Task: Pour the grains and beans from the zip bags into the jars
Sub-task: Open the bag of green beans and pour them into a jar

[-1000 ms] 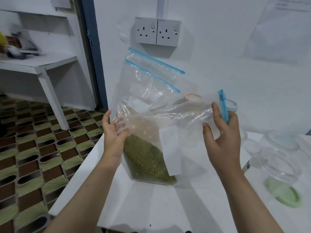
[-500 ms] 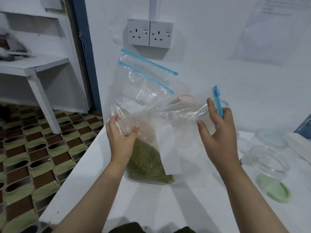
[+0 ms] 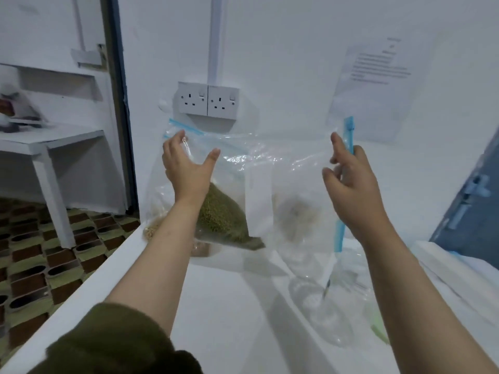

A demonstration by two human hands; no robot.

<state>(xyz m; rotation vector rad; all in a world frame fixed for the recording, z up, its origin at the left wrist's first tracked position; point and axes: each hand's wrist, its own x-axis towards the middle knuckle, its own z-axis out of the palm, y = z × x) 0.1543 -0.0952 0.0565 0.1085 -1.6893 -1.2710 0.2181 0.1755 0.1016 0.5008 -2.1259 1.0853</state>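
A zip bag of green mung beans is held lifted and tilted above the far left of the white table, its plastic pinched by the left hand at the left and by the right hand at the blue zip strip. The step in hand is judged to be bringing the mouth over the clear glass jar at near right; lowering the mouth into that opening is called for next. Counted: at least two bags, the second behind with pale grains; one jar seen clearly.
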